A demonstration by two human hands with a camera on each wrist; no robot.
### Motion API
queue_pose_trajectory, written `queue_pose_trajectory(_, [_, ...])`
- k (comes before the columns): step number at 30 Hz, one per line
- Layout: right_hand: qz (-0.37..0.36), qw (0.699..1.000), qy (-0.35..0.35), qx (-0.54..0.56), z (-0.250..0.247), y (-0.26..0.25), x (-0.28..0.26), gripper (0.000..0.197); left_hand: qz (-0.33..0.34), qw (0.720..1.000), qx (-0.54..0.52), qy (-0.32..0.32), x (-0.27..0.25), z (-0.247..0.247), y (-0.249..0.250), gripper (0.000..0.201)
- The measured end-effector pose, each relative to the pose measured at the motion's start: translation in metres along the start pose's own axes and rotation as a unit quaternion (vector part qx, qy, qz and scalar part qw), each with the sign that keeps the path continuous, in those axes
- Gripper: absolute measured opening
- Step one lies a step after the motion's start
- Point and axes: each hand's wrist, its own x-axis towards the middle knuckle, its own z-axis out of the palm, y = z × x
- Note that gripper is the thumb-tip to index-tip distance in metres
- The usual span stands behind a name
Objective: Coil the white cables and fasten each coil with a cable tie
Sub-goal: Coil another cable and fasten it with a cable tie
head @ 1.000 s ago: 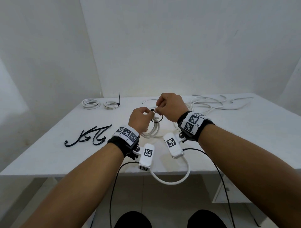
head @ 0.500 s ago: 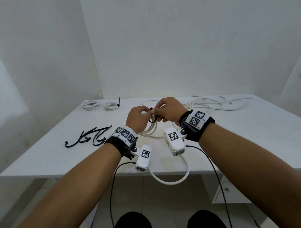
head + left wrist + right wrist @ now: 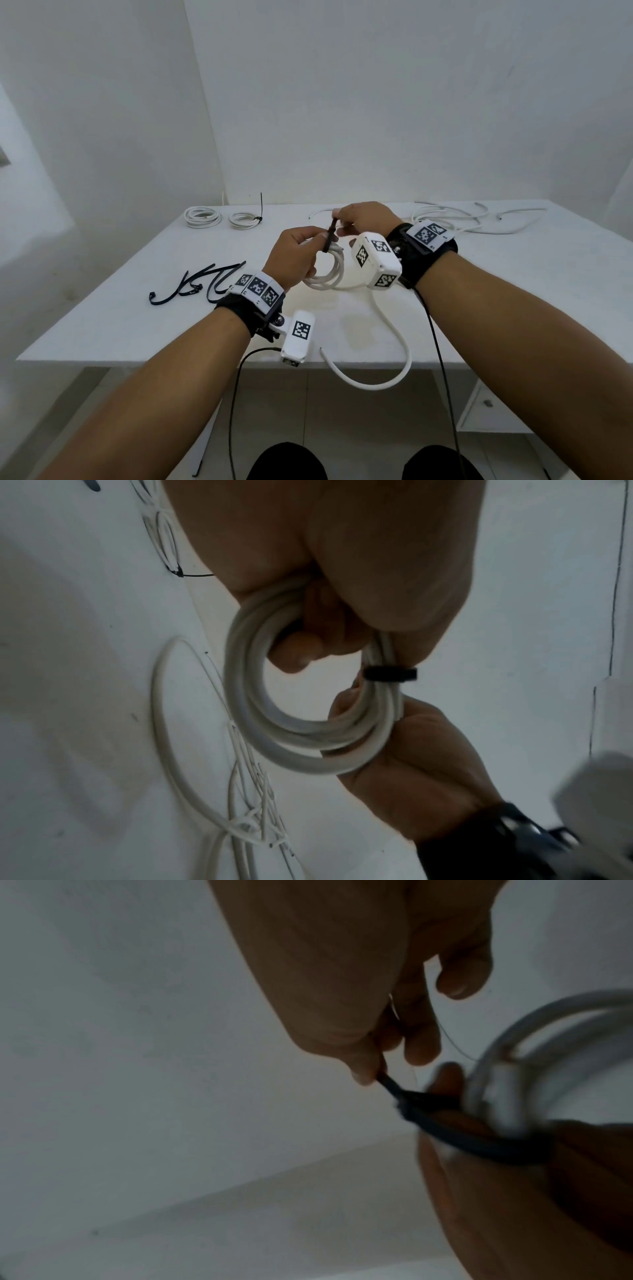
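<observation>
Above the table's middle, my left hand (image 3: 306, 247) grips a white cable coil (image 3: 327, 274). A black cable tie (image 3: 329, 236) is looped round the coil's strands. My right hand (image 3: 339, 222) pinches the tie's tail between thumb and finger, and the tail runs taut up from the coil. In the left wrist view the tie band (image 3: 390, 674) crosses the coil (image 3: 270, 723) just below my left hand's thumb (image 3: 404, 601). The right wrist view is blurred. It shows the tail (image 3: 388, 1083) in my right fingertips and the tie's loop (image 3: 479, 1144) round the coil (image 3: 507, 1096).
Two coils lie at the back left, a plain one (image 3: 202, 216) and one (image 3: 244, 219) bound with a black tie. Spare black ties (image 3: 205, 281) lie at the left. Loose white cables (image 3: 459, 219) sprawl at the back right. The coil's free end (image 3: 383, 373) hangs over the table's front edge (image 3: 171, 359).
My right hand has drawn the tie's tail up and away from the coil, and the open black loop has shrunk. Both hands have shifted slightly away from me.
</observation>
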Motion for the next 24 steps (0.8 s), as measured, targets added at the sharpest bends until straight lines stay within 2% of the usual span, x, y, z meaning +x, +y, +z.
queue_pose_trajectory(4, [0.011, 0.998, 0.019, 0.062, 0.008, -0.010, 0.008, 0.018, -0.005, 0.997, -0.071, 0.003, -0.006, -0.007, 0.001, 0.030])
queue_pose_trajectory(7, [0.046, 0.992, -0.032, 0.115, 0.023, -0.015, 0.008, 0.023, -0.041, 0.991, -0.125, 0.025, -0.002, -0.017, 0.004, 0.047])
queue_pose_trajectory(9, [0.075, 0.987, -0.086, 0.115, 0.030, -0.017, 0.006, 0.027, -0.069, 0.985, -0.152, 0.036, 0.000, -0.022, 0.007, 0.042])
queue_pose_trajectory(11, [0.052, 0.991, -0.098, 0.077, 0.036, -0.019, 0.009, 0.023, -0.095, 0.981, -0.165, 0.039, 0.000, -0.028, 0.008, 0.041])
queue_pose_trajectory(14, [-0.037, 0.997, -0.058, -0.019, 0.047, -0.023, 0.017, 0.019, -0.116, 0.979, -0.164, 0.026, -0.002, -0.034, 0.008, 0.051])
queue_pose_trajectory(16, [-0.047, 0.997, -0.048, -0.032, 0.055, -0.026, 0.023, 0.020, -0.107, 0.980, -0.163, 0.024, -0.003, -0.041, 0.009, 0.052])
queue_pose_trajectory(21, [-0.004, 0.999, -0.044, 0.003, 0.078, -0.028, 0.036, 0.023, -0.055, 0.990, -0.127, 0.015, -0.005, -0.065, 0.006, 0.030])
queue_pose_trajectory(24, [0.026, 0.998, -0.049, 0.042, 0.097, -0.029, 0.045, 0.021, -0.043, 0.994, -0.101, -0.002, -0.006, -0.084, 0.005, 0.002])
